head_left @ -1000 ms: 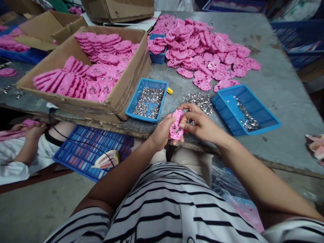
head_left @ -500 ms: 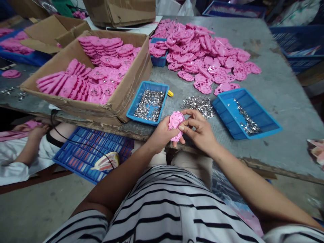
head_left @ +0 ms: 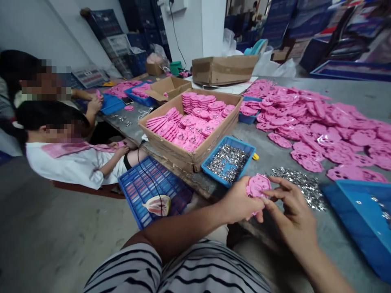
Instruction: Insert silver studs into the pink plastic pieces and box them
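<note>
In my left hand (head_left: 241, 203) is a pink plastic piece (head_left: 258, 185) with a scalloped edge, its fingers and thumb closed around the lower part. My right hand (head_left: 293, 207) is at the piece's right edge. Its thumb and a finger come together there, and whatever is between them is too small to make out. Behind the hands lies a pile of small shiny metal parts (head_left: 301, 185) on the table. More of these parts fill a small blue tray (head_left: 211, 173) to the left of the piece.
A cardboard box (head_left: 183, 158) of stacked pink pieces stands left of the tray. A large heap of pink pieces (head_left: 332, 126) covers the table's right side. Another blue tray (head_left: 345, 211) is at right. A yellow-tipped object (head_left: 255, 156) lies nearby. Two people sit at left.
The view has swung left and up, so people and the room's back now show. My hands still have the pink piece between them; the right index finger looks more lifted.
</note>
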Demonstrator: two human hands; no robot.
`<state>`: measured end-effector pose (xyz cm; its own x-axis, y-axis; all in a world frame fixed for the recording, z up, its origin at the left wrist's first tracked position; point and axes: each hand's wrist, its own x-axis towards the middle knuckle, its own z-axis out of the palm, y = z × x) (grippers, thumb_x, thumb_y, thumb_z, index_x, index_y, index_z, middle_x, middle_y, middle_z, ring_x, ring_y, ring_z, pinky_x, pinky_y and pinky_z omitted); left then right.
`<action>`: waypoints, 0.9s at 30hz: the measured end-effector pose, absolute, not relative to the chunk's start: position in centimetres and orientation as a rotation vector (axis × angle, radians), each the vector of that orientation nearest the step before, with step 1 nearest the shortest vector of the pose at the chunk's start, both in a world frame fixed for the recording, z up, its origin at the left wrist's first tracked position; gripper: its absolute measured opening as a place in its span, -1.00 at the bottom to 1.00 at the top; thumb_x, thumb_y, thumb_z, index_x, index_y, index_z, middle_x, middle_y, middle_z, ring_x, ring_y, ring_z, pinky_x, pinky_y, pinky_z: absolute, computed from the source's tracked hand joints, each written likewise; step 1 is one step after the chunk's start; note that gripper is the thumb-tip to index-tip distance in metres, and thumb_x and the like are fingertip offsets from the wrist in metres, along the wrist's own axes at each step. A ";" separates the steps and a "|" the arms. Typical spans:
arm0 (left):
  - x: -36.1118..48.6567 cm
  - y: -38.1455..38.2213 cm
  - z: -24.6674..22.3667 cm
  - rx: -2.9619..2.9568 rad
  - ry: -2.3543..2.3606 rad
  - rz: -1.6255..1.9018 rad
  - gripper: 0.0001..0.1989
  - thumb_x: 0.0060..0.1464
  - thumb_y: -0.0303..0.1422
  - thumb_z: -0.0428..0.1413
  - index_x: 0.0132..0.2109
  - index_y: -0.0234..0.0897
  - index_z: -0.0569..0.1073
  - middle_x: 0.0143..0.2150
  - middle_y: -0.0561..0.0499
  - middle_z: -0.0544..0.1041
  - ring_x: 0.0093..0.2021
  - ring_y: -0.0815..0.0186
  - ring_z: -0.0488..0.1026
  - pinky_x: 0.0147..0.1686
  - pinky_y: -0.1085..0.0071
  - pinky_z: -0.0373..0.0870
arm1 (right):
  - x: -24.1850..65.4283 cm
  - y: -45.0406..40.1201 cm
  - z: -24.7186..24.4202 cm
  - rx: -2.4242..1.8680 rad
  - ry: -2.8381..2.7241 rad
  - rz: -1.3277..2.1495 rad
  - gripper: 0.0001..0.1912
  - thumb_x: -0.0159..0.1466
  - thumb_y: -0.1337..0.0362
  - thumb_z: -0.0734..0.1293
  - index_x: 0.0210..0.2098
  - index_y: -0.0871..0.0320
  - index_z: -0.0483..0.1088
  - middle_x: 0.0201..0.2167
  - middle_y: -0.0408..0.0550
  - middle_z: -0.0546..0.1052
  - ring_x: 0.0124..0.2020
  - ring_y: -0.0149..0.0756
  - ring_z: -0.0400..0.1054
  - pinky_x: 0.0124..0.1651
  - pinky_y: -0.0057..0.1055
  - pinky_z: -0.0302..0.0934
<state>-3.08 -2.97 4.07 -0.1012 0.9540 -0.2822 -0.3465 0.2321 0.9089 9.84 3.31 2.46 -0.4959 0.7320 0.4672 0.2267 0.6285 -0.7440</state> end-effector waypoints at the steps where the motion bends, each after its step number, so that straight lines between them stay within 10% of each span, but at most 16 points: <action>1: -3.6 -3.0 4.6 0.714 1.175 1.275 -0.63 -0.19 -0.53 0.06 -0.16 -0.26 0.21 -0.70 0.21 0.36 -0.81 0.50 0.16 -0.76 0.60 0.00 | 9.5 3.5 2.5 -0.780 -1.971 0.810 -0.85 0.20 0.11 0.33 -0.34 0.02 0.47 -0.07 0.06 0.46 -0.04 -0.06 0.37 -0.04 -0.07 0.29; 12: -21.9 -4.1 15.7 0.889 1.570 1.700 -0.62 -0.14 -0.55 0.15 -0.12 -0.30 0.29 -0.39 -0.01 0.51 -0.56 0.38 0.46 -0.67 0.55 0.24 | 8.2 7.1 -0.2 -1.061 -1.709 1.209 -0.66 -0.01 -0.10 0.37 -0.57 0.05 0.42 -0.31 0.02 0.55 -0.22 -0.07 0.41 -0.21 -0.20 0.31; 27: -31.0 -6.4 14.7 0.897 2.550 1.024 -0.67 -0.41 -0.63 0.21 -0.42 -0.25 0.34 -0.53 0.13 0.35 -0.39 0.29 0.34 -0.33 0.40 0.23 | 8.0 7.5 0.4 -1.055 -1.804 1.279 -0.56 -0.12 -0.20 0.38 -0.68 0.06 0.41 -0.42 0.01 0.59 -0.34 -0.08 0.45 -0.32 -0.26 0.36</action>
